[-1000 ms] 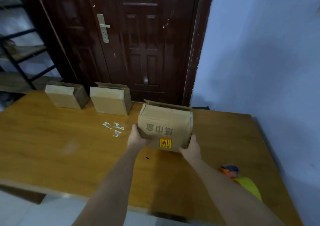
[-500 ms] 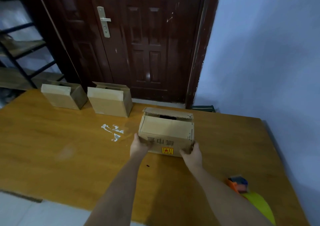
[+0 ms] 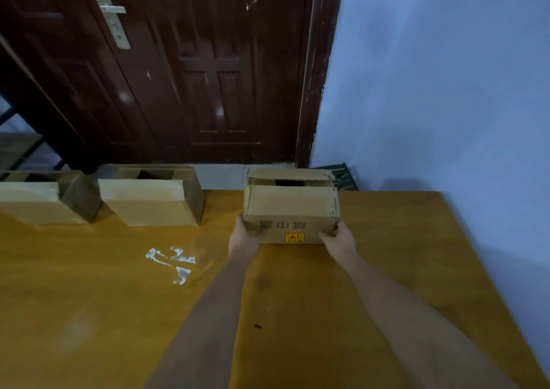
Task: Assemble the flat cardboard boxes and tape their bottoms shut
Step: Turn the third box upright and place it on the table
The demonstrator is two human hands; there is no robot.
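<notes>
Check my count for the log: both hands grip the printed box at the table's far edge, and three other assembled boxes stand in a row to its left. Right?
Not quite. The head view shows two other boxes, not three: one at the far left and one beside it. The rest holds: the left hand and right hand grip the printed box at the table's far edge.

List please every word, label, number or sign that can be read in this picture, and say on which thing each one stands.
Dark printed characters on the near side of the box held by the left hand and right hand: upside down and blurred; the middle one looks like "中", the others unreadable.
Yellow and red sticker below them: too small to read.
The two other boxes and the door: no text visible.
</notes>
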